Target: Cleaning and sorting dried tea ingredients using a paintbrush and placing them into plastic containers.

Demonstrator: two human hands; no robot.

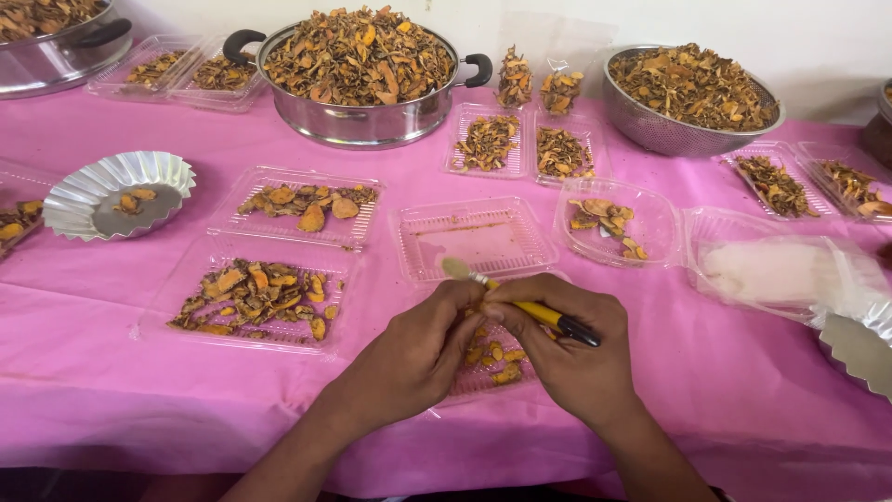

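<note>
Right hand point(576, 358) fingers gripping yellow brush point(520, 305), left hand point(418, 353) fingers pinched on a dried piece, clear tray point(483, 372) beneath, steel pot point(362, 116) at 12 o'clock on pink counter point(111, 372)

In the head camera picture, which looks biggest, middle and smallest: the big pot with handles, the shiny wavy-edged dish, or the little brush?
1. Pot with handles, looks biggest though farthest away.
2. Wavy-edged dish.
3. Brush, held in the right hand, thinnest though nearest.
</note>
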